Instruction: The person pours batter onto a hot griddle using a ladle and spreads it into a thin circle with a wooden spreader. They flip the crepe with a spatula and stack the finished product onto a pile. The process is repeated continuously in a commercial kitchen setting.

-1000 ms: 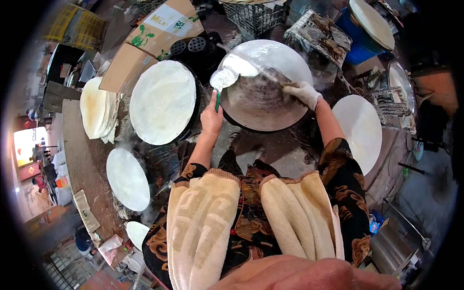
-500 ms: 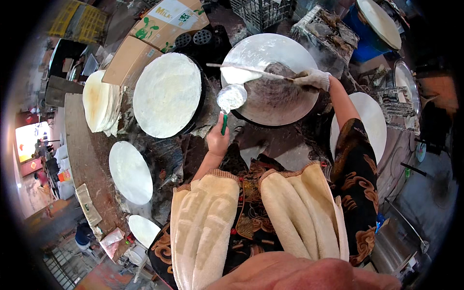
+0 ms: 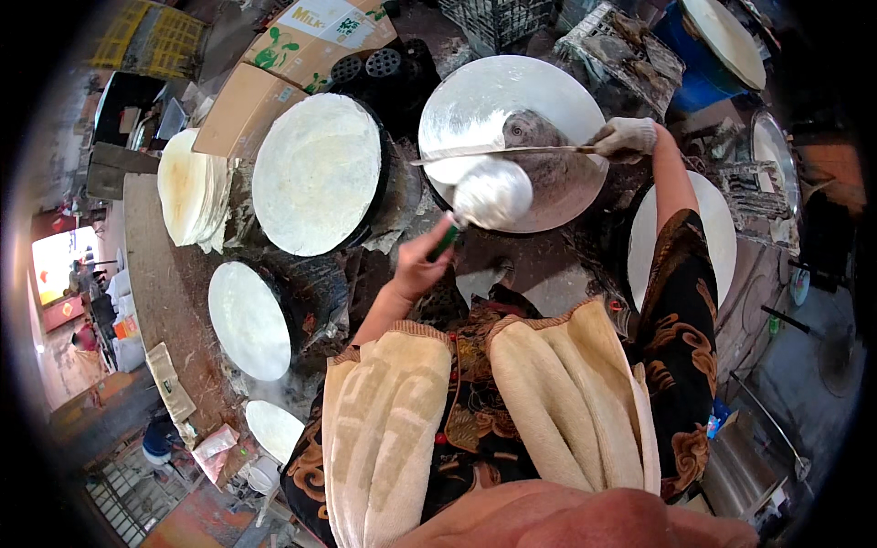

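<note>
My left hand [image 3: 422, 260] grips the green handle of a ladle [image 3: 491, 192], its white-coated bowl blurred over the front of a large round griddle [image 3: 557, 91]. My right hand [image 3: 624, 140], in a pale knitted glove, grips a long thin scraper [image 3: 557, 150] lying level across the middle of that griddle. White batter covers much of the griddle in a band round a dark, swirled patch, with the bare metal showing at the right front. A second griddle to the left carries a white round sheet [image 3: 315, 173].
A stack of sheets [image 3: 187, 192] sits at the far left. More white rounds lie at the lower left [image 3: 247, 320] and right [image 3: 676, 233]. Behind stand cardboard [image 3: 237, 123], black perforated briquettes [image 3: 382, 64], crates [image 3: 493, 18] and a blue tub [image 3: 694, 68].
The ladle has dropped toward me and swung right. My right hand has moved up and right, with the scraper now level across the griddle, and the white batter has spread further round.
</note>
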The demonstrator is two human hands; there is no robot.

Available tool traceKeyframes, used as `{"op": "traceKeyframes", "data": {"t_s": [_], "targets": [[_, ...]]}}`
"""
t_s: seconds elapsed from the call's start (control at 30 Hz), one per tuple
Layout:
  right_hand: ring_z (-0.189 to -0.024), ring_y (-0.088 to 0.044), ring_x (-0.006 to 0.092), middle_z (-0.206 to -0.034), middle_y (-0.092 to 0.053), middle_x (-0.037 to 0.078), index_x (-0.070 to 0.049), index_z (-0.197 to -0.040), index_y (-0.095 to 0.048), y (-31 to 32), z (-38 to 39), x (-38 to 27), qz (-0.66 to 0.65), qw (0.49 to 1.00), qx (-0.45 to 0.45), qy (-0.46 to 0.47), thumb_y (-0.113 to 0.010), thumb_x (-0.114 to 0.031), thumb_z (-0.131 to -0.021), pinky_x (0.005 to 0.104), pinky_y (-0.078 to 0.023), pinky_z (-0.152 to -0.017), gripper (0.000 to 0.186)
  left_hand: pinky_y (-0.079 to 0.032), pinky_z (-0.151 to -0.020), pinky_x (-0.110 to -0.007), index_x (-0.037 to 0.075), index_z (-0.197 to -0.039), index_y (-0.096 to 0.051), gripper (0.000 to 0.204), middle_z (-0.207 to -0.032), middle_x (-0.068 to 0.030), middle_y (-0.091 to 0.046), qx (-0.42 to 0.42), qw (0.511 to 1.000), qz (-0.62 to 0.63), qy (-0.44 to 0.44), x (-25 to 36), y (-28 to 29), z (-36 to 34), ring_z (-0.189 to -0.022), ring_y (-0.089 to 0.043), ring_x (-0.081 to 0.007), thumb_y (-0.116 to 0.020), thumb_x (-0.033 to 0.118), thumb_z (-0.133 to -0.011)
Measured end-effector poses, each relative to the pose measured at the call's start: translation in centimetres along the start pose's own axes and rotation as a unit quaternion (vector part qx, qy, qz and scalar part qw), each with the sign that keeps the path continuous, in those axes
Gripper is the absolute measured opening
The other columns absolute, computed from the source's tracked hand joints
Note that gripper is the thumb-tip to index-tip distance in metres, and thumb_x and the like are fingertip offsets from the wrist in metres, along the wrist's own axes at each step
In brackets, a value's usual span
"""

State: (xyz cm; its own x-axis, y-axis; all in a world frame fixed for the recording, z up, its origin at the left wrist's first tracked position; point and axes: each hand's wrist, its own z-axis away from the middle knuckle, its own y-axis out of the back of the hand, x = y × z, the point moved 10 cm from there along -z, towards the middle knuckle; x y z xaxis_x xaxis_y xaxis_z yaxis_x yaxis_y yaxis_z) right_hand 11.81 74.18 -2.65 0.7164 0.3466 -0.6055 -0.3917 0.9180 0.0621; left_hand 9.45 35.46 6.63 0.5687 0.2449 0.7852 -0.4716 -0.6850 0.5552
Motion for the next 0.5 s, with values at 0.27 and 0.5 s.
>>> {"op": "traceKeyframes", "data": {"t_s": [0.27, 0.5], "targets": [[-0.044, -0.044, 0.0089, -0.060, -0.052, 0.000, -0.003, -0.116, -0.062, 0.0, -2.8, -1.4, -0.046, 0.998, 0.017, 0.038, -0.073, -0.032, -0.076, 0.0255, -0.030, -0.037, 0.050, -0.032, -0.032, -0.022, 0.007, -0.105, -0.049, 0.013, -0.055, -0.0004, -0.043, 0.224, 0.828, 0.464, 0.221, -4.0, 8.3, -3.3, -0.039, -0.039, -0.0089, -0.049, 0.005, -0.093], [-0.046, -0.044, 0.0086, -0.065, -0.055, 0.001, 0.001, -0.112, -0.063, 1.9, 0.4, 1.3, 0.004, 0.999, -0.023, 0.027, -0.073, -0.026, -0.075, 0.0255, -0.031, -0.038, 0.047, -0.031, -0.030, -0.022, 0.010, -0.079, -0.040, 0.021, -0.054, 0.0020, -0.039, 0.320, 0.767, 0.517, 0.205, -3.4, 14.2, -0.4, -0.037, -0.036, -0.0076, -0.045, 0.020, -0.097]]}}
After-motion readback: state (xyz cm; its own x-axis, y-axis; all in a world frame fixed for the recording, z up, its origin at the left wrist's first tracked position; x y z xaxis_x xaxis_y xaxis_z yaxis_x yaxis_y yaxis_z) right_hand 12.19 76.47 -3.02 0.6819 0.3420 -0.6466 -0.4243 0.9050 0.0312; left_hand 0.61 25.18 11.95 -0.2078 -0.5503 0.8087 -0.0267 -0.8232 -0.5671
